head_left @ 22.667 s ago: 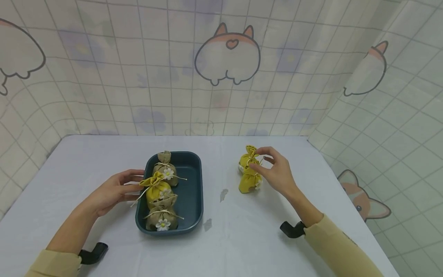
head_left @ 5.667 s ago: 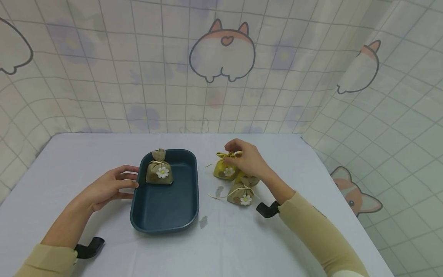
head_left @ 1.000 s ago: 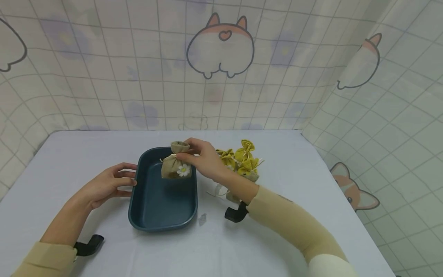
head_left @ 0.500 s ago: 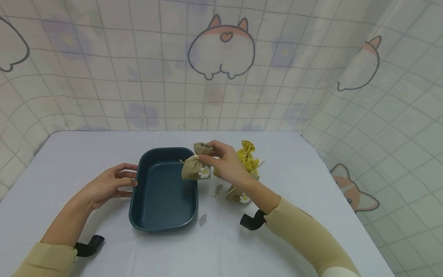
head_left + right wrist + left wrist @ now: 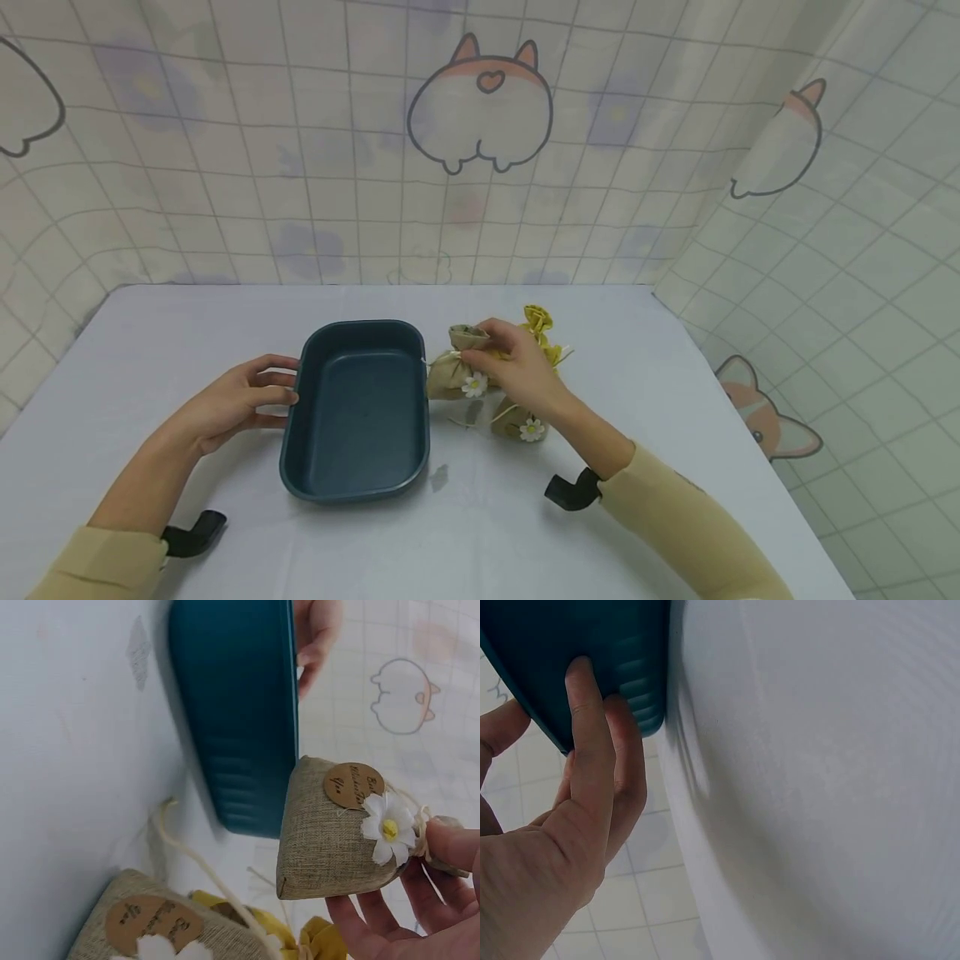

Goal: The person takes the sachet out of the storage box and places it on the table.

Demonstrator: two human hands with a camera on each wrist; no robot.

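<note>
My right hand (image 5: 528, 372) pinches a beige drawstring sachet (image 5: 446, 379) by its gathered neck, just right of the dark teal tray (image 5: 356, 433). A white daisy and a round brown tag show on this sachet (image 5: 319, 840) in the right wrist view, where it hangs tilted. Whether its base touches the table, I cannot tell. My left hand (image 5: 228, 404) rests against the tray's left side; its extended fingers touch the outer wall (image 5: 615, 645) in the left wrist view. Another beige sachet (image 5: 512, 422) sits below my right hand. Yellow sachets (image 5: 538, 320) behind are partly hidden by it.
A white cloth (image 5: 480, 533) covers the table, with small grey marks (image 5: 439, 477) right of the tray. Patterned curtain (image 5: 480, 217) hangs behind and along the right side. Black wrist mounts (image 5: 572, 490) stick out from both forearms.
The beige sachet has come out of the tray in my right hand, moving right and then lower beside the yellow ones. Earlier, other sachets left the tray too. My left hand stays put.
</note>
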